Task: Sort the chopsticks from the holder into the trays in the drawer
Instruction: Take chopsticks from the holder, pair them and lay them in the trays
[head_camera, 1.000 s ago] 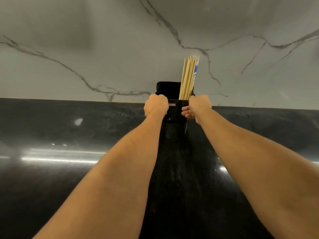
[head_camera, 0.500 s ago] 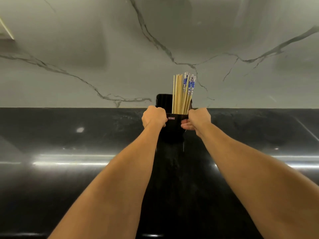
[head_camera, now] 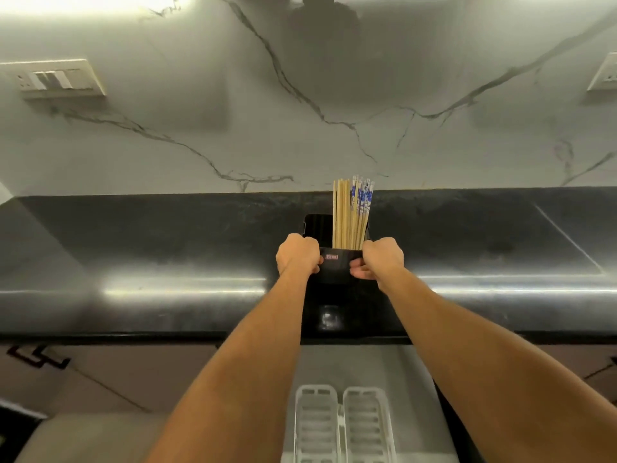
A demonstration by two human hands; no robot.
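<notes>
A: What sits nearest, at the bottom of the frame?

B: Two pale slotted trays (head_camera: 315, 426), side by side in the open drawer (head_camera: 350, 365), at bottom centre between the two forearms. Beige cabinet fronts (head_camera: 117, 372) run off to the lower left.

A: And the hands?

B: Both reach out over the black countertop (head_camera: 167, 248) to the middle of the frame. The left hand (head_camera: 297, 253) grips the left side of the black holder (head_camera: 335, 270), fingers curled round its edge. The right hand (head_camera: 382, 259) grips the right side, its fingers wrapped across the front.

A: Is the holder standing on the counter or raised?

B: I cannot tell; its base is lost in dark reflection. A small red label (head_camera: 331, 257) shows on its front, between the hands.

A: Where are the chopsticks?

B: The chopsticks (head_camera: 350, 215) stand upright in the right part of the holder, just above the hands. Plain wooden ones are on the left of the bundle, ones with blue-and-white tops on the right.

A: Behind that?

B: A grey-veined marble wall (head_camera: 233, 128), with a switch plate (head_camera: 60, 78) at upper left and a socket (head_camera: 604, 75) at the upper right edge.
</notes>
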